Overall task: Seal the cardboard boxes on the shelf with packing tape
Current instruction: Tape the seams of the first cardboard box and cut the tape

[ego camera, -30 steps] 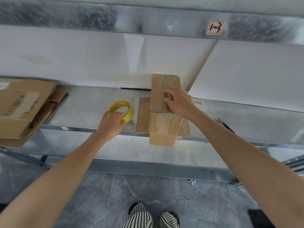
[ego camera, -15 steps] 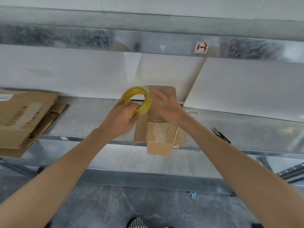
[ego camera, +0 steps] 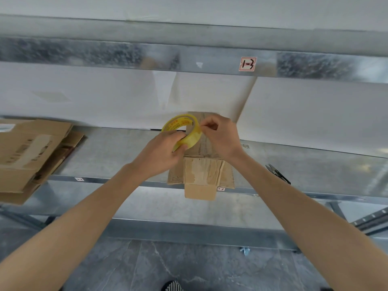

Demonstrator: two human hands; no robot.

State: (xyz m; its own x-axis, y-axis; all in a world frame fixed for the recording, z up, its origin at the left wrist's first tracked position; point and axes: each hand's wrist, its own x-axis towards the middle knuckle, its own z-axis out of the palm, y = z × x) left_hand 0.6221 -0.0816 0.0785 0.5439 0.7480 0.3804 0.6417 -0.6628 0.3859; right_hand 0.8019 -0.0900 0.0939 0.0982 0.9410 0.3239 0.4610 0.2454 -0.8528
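- Metal shelf [ego camera: 117, 152] mid-frame; box [ego camera: 201, 177] overhangs its front edge.
- Left hand [ego camera: 161, 152] grips tape roll [ego camera: 184, 131], right hand [ego camera: 220, 137] pinches its rim.
- Flat cardboard [ego camera: 27, 152] left, snips [ego camera: 277, 173] right, grey floor [ego camera: 189, 265] below.

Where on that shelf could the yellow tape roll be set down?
Widest bare shelf lies between the flattened cardboard on the left and the small box. A narrower patch sits between that box and the black snips. Over the box, left hand, right hand and tape roll crowd.
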